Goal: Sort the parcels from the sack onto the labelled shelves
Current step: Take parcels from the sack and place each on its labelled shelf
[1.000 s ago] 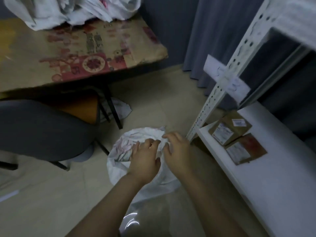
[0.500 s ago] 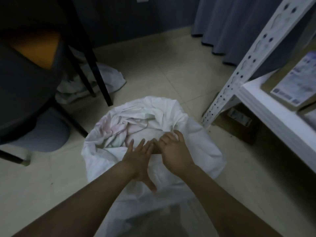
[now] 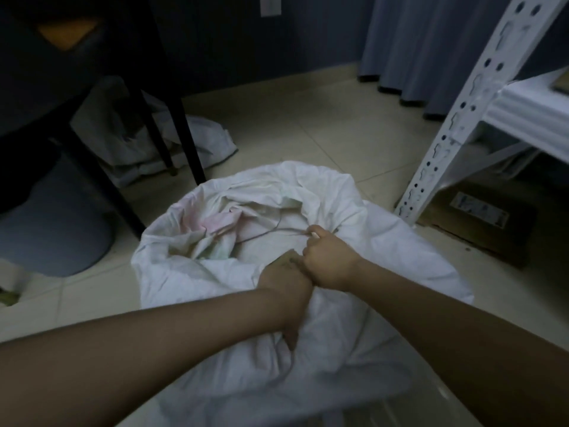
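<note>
White sack [image 3: 385, 248]: R hand [image 3: 331, 266] fingers pinch cord [image 3: 271, 232]; L hand [image 3: 286, 285] fingers clench its cloth; box [image 3: 480, 220] label unreadable.

Two bare forearms reach in from the lower edge, the left forearm [image 3: 138, 343] from the lower left and the right forearm [image 3: 446, 318] from the lower right, and they meet at the wrists. The left hand [image 3: 284, 283] lies back up, its fingers folded under into the crumpled white cloth sack [image 3: 385, 257] and its thumb pointing back along the cloth. Touching it, the right hand [image 3: 331, 261] is closed in a fist, pinching a thin dark cord [image 3: 289, 230] at its fingertips.
</note>
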